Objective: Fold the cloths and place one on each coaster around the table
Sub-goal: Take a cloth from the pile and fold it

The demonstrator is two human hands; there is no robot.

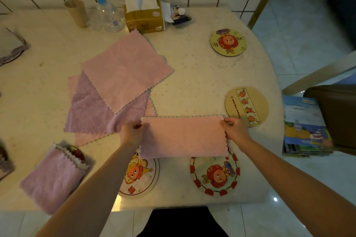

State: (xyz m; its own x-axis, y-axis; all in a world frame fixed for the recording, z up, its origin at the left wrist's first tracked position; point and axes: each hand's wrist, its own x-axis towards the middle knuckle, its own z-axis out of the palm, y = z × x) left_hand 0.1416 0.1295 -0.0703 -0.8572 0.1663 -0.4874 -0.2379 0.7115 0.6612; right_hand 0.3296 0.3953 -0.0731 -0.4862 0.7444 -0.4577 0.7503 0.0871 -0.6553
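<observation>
Both hands pinching folded pink cloth [183, 136], coaster [246, 106] lettering unreadable

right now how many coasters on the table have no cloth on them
4: one far right, one mid right, two at the near edge partly behind the held cloth. More may be hidden.

Bare cream table [192, 82] lies open from centre toward 2 o'clock. Spread pink cloths [123, 71] block 10 o'clock; yellow tissue box [144, 19] and clear plastic bottle [106, 15] stand at 12 o'clock.
</observation>
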